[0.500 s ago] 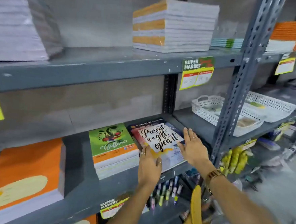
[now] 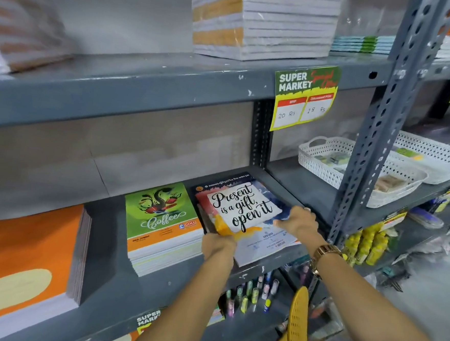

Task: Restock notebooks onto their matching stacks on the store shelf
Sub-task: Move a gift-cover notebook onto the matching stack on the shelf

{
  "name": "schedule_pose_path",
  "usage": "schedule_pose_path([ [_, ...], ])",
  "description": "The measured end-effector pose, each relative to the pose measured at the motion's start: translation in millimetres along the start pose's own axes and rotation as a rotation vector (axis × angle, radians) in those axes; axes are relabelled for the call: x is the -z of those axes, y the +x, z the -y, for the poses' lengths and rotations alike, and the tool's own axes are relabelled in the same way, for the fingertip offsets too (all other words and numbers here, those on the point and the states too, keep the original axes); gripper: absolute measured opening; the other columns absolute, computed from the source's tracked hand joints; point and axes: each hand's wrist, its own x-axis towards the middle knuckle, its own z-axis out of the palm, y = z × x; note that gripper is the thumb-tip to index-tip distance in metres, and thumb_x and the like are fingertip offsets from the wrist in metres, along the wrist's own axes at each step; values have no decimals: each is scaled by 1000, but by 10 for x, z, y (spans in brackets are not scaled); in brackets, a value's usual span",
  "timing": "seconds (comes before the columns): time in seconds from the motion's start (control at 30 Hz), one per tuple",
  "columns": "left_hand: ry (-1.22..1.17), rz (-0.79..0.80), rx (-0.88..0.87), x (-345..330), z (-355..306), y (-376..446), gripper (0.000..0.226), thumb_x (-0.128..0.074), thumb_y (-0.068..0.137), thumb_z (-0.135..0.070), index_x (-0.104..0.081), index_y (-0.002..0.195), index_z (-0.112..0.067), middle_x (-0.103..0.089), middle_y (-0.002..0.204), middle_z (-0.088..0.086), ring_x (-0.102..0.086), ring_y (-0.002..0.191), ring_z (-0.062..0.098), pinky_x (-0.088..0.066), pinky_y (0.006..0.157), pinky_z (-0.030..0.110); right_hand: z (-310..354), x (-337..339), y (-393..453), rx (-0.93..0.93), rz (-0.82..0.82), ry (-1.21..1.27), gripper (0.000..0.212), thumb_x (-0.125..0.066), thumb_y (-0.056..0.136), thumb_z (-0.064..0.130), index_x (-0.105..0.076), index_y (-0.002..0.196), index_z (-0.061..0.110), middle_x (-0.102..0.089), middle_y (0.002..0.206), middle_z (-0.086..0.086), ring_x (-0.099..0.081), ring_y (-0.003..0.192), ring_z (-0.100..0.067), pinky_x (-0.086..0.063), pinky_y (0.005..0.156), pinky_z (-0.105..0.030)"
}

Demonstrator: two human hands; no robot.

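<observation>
A notebook with "Present is a gift, open it" on its cover (image 2: 242, 209) lies on top of a low stack on the grey middle shelf (image 2: 109, 290). My left hand (image 2: 218, 245) grips the stack's front left corner. My right hand (image 2: 299, 220) holds its right edge, fingers curled over the cover. To the left stands a stack of green and orange "Coffee" notebooks (image 2: 163, 224). A taller stack of orange notebooks (image 2: 23, 260) sits at the far left.
A grey perforated upright (image 2: 375, 143) rises just right of my right hand. White baskets (image 2: 325, 161) stand on the shelf beyond it. The upper shelf carries a wrapped orange and white stack (image 2: 263, 21) and a price tag (image 2: 305, 96). Pens (image 2: 252, 294) fill the shelf below; a yellow basket (image 2: 298, 327) hangs near my arms.
Both hands went from resting flat beside the notebook stack to gripping its front corner and right edge. The camera has moved closer to the shelf.
</observation>
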Motion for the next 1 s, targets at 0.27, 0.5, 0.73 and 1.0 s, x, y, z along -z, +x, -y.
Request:
schedule_pose_path([
  [0.27, -84, 102, -59, 201, -219, -184, 9, -61, 73, 3, -59, 69, -4, -62, 77, 13, -55, 65, 22, -38, 58, 25, 256, 183, -198, -64, -380, 77, 34, -61, 82, 11, -55, 111, -7, -57, 121, -25, -49, 118, -39, -41, 95, -43],
  [0.5, -239, 149, -158, 885, -385, -338, 40, -60, 76, 13, -42, 50, -11, -49, 56, 4, -53, 66, 22, -46, 62, 32, 689, 287, -712, -74, -505, 228, 38, -61, 81, 13, -55, 112, -7, -58, 121, -25, -52, 116, -39, -42, 95, -43],
  [0.73, -216, 62, -229, 1988, -375, -246, 34, -61, 78, 7, -44, 53, -8, -51, 64, 5, -50, 73, 21, -41, 66, 30, 1437, 50, -1336, -5, -390, 384, 33, -57, 82, 13, -58, 110, -3, -59, 121, -24, -55, 114, -39, -47, 92, -42],
  [1.0, -228, -137, -241, 3408, -169, 54, 26, -59, 76, 10, -48, 59, -7, -51, 62, 5, -45, 63, 22, -35, 53, 28, 2430, -625, -2110, 151, -177, 467, 13, -57, 83, 13, -65, 82, 3, -70, 102, -21, -64, 92, -34, -44, 66, -33],
])
